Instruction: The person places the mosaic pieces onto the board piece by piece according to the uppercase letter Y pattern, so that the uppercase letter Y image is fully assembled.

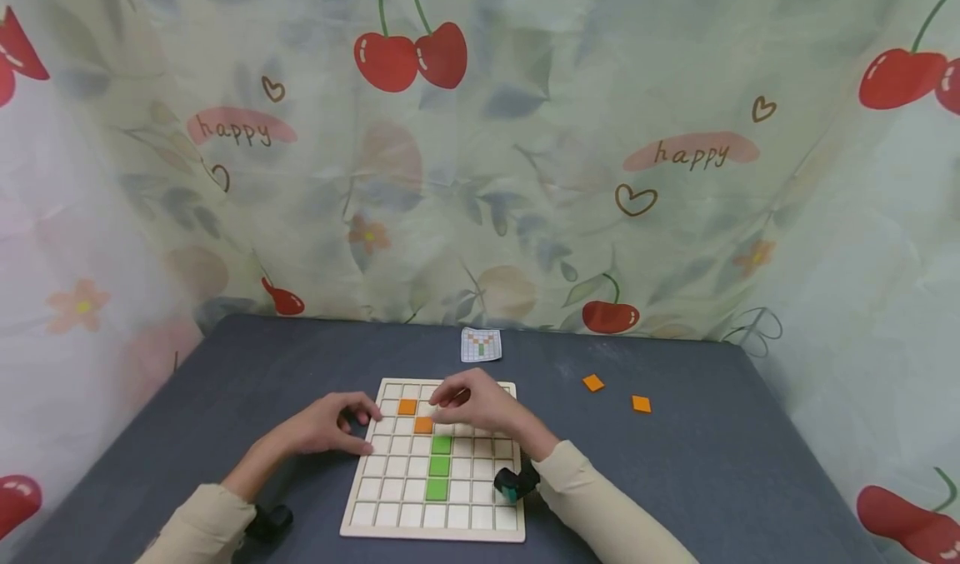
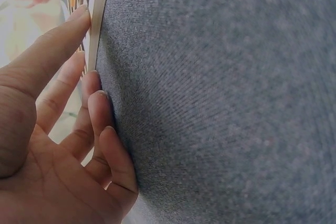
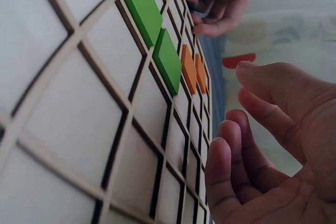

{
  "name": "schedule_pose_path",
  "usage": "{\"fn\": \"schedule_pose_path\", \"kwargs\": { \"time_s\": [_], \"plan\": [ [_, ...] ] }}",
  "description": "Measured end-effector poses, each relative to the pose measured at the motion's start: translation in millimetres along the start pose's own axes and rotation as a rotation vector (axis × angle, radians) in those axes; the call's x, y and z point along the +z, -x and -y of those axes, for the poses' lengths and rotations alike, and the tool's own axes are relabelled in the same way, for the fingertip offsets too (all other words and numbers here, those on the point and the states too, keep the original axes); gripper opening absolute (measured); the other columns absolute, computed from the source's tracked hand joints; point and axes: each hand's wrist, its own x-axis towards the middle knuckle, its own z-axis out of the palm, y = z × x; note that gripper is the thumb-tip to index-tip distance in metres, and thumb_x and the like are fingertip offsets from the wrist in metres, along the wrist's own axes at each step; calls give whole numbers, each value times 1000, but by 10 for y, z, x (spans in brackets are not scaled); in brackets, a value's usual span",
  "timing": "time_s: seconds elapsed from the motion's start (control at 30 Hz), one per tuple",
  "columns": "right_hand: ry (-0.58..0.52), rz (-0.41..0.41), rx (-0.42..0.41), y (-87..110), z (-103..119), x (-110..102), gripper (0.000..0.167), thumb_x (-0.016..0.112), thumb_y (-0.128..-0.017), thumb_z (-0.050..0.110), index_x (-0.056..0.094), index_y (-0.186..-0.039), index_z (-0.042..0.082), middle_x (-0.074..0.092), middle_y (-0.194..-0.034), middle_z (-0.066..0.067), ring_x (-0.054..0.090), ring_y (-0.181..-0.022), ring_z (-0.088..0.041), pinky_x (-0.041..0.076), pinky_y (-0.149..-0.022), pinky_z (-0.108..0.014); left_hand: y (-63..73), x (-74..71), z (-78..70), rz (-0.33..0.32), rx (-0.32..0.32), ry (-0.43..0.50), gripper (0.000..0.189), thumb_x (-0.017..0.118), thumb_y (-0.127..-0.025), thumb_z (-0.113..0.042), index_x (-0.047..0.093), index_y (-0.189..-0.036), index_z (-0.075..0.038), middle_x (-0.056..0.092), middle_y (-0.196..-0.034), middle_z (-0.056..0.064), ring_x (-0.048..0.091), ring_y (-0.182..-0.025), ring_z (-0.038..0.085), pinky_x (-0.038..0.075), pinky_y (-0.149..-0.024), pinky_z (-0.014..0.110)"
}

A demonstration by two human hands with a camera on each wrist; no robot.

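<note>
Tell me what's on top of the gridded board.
The gridded board holds three green square tiles in a column and two orange square tiles stepping up-left from them. In the head view, the right hand hides several upper-right cells.

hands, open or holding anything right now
Left hand: open, touching the grid board's edge.
Right hand: open above the grid board, nothing visibly held.

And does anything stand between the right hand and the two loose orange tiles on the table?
Nothing visible does. From the right hand, over the white grid board, only the board's right side and dark grey tabletop lie before both loose orange tiles. The pattern card lies beyond the board, off that path.
</note>
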Motion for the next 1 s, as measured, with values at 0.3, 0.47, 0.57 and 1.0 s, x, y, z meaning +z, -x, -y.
{"fn": "schedule_pose_path", "kwargs": {
  "time_s": [0.3, 0.47, 0.57, 1.0],
  "plan": [
    [20, 0, 6, 180, -94, -194, 24, 76, -94, 12, 73, -113, -2, 70, -102, -6, 66, -93, -25, 52, -81, -31, 2, 1, -18, 3, 11, 12, 37, 86, -84, -16, 68, -114, -5, 57, -99, 8, 51, -84, 27, 41, -70, 30],
    [44, -3, 11, 303, -136, -298, 24, 76, -93, 12, 73, -112, -2, 70, -100, -4, 66, -89, -24, 53, -80, -31, -2, 3, -32, 7, 14, 17, 37, 86, -84, -15, 68, -114, -4, 56, -99, 8, 51, -84, 27, 40, -70, 29],
    [70, 1, 8, 379, -167, -361, 24, 76, -93, 13, 73, -112, -1, 71, -99, -2, 66, -87, -22, 53, -79, -31, -7, 0, -29, 6, 14, 14, 37, 86, -84, -15, 68, -114, -4, 56, -99, 8, 51, -84, 27, 41, -70, 29],
    [79, -41, -1, 649, -222, -576, 23, 76, -93, 11, 73, -112, -2, 70, -99, -6, 64, -84, -25, 52, -74, -30, -11, 15, 18, 9, -10, 28, 37, 87, -83, -16, 68, -114, -6, 56, -99, 6, 51, -86, 25, 41, -70, 30]
  ]
}}
